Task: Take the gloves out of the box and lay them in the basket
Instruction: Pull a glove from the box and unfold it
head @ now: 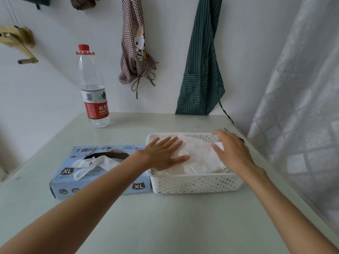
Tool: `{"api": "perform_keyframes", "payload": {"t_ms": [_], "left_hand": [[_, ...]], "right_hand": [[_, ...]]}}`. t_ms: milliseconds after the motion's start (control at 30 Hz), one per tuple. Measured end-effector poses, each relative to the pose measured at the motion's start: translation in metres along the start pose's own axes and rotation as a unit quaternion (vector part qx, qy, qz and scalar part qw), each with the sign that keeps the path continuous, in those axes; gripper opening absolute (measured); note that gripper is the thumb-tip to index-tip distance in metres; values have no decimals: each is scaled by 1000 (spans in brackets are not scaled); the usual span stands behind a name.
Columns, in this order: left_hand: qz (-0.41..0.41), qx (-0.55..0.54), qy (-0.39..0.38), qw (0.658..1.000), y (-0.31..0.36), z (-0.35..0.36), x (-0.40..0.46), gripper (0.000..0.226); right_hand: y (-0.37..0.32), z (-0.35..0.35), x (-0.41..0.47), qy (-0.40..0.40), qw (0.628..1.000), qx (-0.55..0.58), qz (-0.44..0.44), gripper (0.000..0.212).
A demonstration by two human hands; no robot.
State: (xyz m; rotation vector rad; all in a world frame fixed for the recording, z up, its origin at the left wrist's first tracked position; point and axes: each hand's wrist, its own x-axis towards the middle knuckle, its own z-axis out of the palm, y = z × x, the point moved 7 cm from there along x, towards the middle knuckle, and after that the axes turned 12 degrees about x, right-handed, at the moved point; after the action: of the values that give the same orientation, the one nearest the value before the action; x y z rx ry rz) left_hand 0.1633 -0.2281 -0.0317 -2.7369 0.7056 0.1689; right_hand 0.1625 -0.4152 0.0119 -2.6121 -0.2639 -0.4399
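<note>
- Both hands lie over the white basket (pixel 194 184) at the lower right of centre, apparently flattening what has been laid there.
- The left hand (pixel 165 154) is spread, fingers straight, palm pressing on the pile of white gloves (pixel 200 154) inside the basket; the flat palm looks meant to smooth the thin sheets so they lie level.
- The right hand (pixel 233 153) reaches in from the right, fingers extended and only slightly bent, resting on the far right part of the same pile; it pinches nothing that can be seen.
- The glove box (pixel 91 184), light blue and marked XL, lies flat on the surface (pixel 165 226) with its right end touching the basket's left wall, which keeps the carry short.
- One more white glove (pixel 91 165) hangs half out of the box's top opening, so the task seems unfinished.
- A water bottle (pixel 94 88) stands upright at the upper left, well apart from the work.
- A checked cloth (pixel 135 52) and a striped apron (pixel 201 70) hang on the wall behind.
</note>
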Motion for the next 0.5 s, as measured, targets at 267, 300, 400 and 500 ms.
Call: {"api": "perform_keyframes", "payload": {"t_ms": [267,300,400,500], "left_hand": [[-59,122,-100,986,-6,26,6,96],[-66,136,-100,983,-7,28,8,95],[-80,156,-110,978,-5,36,11,93],[-78,138,-113,981,-3,33,10,93]], "right_hand": [[23,45,-25,-410,899,-65,141,93],[24,47,-25,-417,896,-77,135,94],[31,62,-23,-427,892,-102,106,94],[36,69,-17,-421,895,-106,104,94]]}}
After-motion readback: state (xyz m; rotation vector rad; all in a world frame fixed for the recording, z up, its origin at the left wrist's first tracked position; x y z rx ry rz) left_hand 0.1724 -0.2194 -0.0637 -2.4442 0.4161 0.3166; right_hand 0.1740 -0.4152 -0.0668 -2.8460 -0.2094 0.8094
